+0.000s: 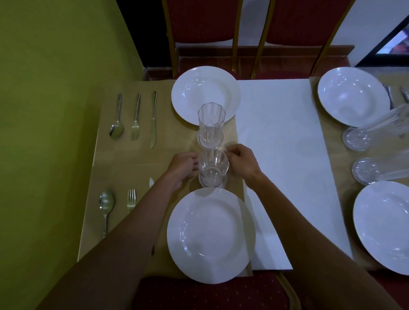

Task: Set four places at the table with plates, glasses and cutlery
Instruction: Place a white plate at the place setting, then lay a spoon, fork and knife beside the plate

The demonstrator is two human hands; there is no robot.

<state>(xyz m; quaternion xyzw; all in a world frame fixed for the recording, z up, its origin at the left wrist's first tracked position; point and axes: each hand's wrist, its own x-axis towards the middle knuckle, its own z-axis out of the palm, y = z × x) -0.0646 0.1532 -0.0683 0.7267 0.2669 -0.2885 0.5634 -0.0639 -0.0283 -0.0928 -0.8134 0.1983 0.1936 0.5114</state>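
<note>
The left hand (184,166) grips the near glass (213,171), the right hand (240,160) pinching its other side, on the counter (280,151) close between far glass (210,126) and near plate (210,235), so a jerky release could knock it into either.

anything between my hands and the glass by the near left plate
Nothing visible stands between them. The left hand and the right hand hold the near glass from either side. The near plate lies just before it, and a second glass stands close behind, so room is tight.
</note>
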